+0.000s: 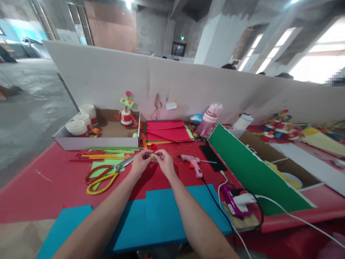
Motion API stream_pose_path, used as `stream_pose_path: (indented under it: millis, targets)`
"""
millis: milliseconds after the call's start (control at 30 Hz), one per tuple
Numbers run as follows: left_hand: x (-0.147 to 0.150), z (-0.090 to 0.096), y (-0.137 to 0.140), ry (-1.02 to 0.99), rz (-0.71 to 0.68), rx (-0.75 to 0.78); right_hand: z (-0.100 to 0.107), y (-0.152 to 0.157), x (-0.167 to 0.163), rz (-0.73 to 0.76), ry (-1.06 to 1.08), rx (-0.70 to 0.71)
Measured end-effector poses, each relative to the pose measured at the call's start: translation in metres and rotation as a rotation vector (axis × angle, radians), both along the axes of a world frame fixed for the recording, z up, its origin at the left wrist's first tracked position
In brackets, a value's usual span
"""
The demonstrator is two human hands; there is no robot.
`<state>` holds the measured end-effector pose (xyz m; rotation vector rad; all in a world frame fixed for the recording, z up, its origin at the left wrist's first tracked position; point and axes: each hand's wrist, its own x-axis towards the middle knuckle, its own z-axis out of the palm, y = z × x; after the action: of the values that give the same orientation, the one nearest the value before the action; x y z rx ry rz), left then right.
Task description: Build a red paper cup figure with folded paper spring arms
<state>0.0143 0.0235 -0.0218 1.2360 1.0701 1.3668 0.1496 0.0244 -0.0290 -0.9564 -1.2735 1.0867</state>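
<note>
Head view: green piece (152,155) sits between fingers (147,153).

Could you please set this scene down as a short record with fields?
Left hand: the left hand pinches a small yellow-green piece
Right hand: the right hand has its fingertips at the same piece
Left of hands: scissors with one red and one yellow handle, blades toward the left hand
Right of hands: pink glue gun, its stick reaching over a black phone
Beyond hands: red sheets
Far left: open box with paper cups
Nearest edge: blue sheets under the forearms
</note>
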Motion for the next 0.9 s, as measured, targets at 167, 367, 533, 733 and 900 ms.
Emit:
stream_pose_path:
  millis: [167,367,533,733,900]
  targets:
    - [0.001,0.0,-0.001,0.04,-0.014,-0.028,0.004,-0.002,0.002,-0.055,-0.103,0.027]
    - [0.0,0.005,-0.003,-0.108,0.001,-0.079,0.007,-0.003,0.0,-0.071,-0.039,0.019]
    - [0.001,0.007,-0.004,-0.176,-0.007,-0.092,0.005,-0.004,-0.001,-0.006,0.022,-0.056]
    - [0.001,0.008,-0.004,-0.189,-0.028,-0.146,0.007,-0.004,0.0,-0.016,0.016,-0.078]
    - [0.003,0.01,-0.005,-0.101,-0.054,-0.179,0.011,-0.006,0.001,-0.037,-0.059,-0.061]
